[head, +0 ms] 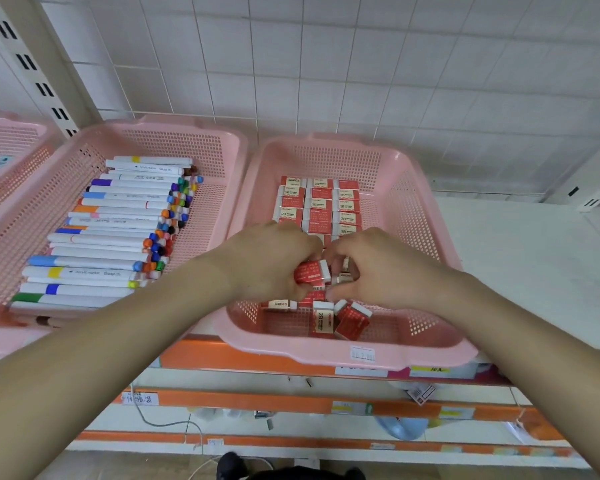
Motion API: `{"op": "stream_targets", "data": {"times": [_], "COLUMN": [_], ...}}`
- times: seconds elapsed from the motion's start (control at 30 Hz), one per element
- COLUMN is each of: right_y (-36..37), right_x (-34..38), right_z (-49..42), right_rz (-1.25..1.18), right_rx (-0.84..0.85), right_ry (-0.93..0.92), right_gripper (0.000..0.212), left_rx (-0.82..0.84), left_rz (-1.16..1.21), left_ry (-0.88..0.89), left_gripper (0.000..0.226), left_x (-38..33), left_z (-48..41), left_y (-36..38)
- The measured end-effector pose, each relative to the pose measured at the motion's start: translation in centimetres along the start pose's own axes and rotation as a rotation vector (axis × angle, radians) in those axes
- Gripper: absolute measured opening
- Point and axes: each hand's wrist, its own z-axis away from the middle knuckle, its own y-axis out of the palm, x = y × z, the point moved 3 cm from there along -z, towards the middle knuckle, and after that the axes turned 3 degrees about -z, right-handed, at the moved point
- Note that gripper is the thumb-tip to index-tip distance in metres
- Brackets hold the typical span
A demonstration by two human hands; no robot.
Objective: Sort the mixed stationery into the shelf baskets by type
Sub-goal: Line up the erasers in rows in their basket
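A pink basket (409, 209) on the shelf holds red-and-white erasers. Several erasers (321, 206) lie in neat rows at its back, and a few loose erasers (340, 318) lie jumbled near its front wall. Both hands are inside this basket, close together. My left hand (271, 261) grips a red eraser (310, 271) with curled fingers. My right hand (378, 265) has its fingers curled around white-ended erasers (342, 277) right beside it. To the left, a second pink basket (174, 140) holds several white markers (111, 233) with coloured caps, laid in a row.
A third pink basket (11, 140) shows at the far left edge. Bare white shelf (534, 265) lies to the right of the eraser basket. The shelf's orange front strip (243, 358) carries price labels, and lower shelves with cables sit below.
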Motion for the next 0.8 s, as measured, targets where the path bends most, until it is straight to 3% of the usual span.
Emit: {"op": "stream_targets", "data": {"times": [0.17, 0.3, 0.47, 0.6, 0.8], "right_y": [0.1, -0.2, 0.3, 0.5, 1.1], "right_x": [0.1, -0.4, -0.6, 0.1, 0.2], "right_z": [-0.4, -0.6, 0.0, -0.1, -0.2], "right_rz": [-0.186, -0.217, 0.032, 0.344, 0.116], "right_rx": [-0.041, -0.034, -0.014, -0.059, 0.004], "right_ry": [0.034, 0.059, 0.113, 0.049, 0.008], "right_gripper": [0.042, 0.030, 0.037, 0.040, 0.025], "left_rx": [-0.130, -0.105, 0.003, 0.062, 0.066], "left_rz": [0.209, 0.252, -0.194, -0.331, -0.374], "left_ry": [-0.046, -0.050, -0.043, -0.022, -0.022], "left_gripper": [0.028, 0.029, 0.038, 0.047, 0.035], "left_x": [0.1, 0.3, 2.3, 2.1, 2.3], "left_z": [0.0, 0.1, 0.7, 0.6, 0.7], "left_y": [-0.7, -1.0, -1.4, -0.9, -0.5]}}
